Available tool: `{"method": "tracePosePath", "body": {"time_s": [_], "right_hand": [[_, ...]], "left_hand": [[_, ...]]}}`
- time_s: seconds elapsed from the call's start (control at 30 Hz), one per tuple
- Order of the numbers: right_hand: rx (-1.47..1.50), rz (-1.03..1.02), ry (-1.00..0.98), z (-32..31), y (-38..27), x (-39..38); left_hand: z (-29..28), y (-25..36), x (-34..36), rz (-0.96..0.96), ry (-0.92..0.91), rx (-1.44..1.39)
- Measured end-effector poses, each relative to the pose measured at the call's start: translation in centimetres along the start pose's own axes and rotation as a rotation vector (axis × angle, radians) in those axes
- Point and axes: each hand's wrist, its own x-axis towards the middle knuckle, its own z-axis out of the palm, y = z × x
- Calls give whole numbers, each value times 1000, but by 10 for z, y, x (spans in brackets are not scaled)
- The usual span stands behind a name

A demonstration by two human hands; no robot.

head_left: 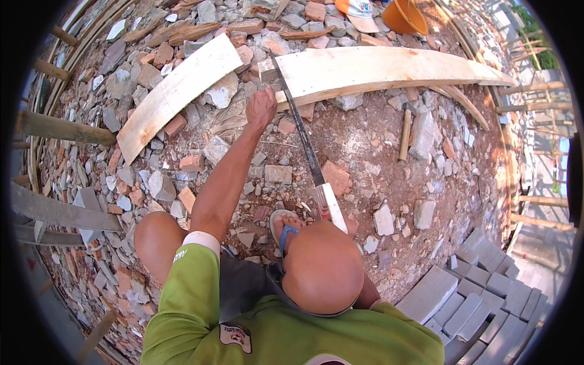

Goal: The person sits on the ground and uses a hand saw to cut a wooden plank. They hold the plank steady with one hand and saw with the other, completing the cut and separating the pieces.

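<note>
Your left hand rests closed on the end of the long pale plank, pinning it to the rubble. Just right of that hold, a handsaw crosses the plank's edge, its blade running back toward your body. Your right hand is hidden behind your head, so its grip cannot be told. A second plank lies left of the held hand; a hammer lies well off to the right.
</note>
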Motion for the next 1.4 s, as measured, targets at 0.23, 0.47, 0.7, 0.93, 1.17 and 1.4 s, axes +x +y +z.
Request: {"method": "tracePosePath", "body": {"time_s": [0.23,0.47,0.7,0.93,1.17,1.4], "right_hand": [[-81,-18,24,-24,-7,-46],[5,-43,41,20,0,49],[-11,-43,100,-13,0,-41],[109,4,77,36,-7,82],[199,441,-32,-18,95,-67],[18,18,31,31,-14,79]], "left_hand": [[8,13,-3,-97,-6,-22],[12,5,0,-6,45,65],[12,2,-3,-28,-7,3],[10,3,5,-37,17,43],[12,2,-5,-47,11,10],[11,9,0,-68,20,11]]}}
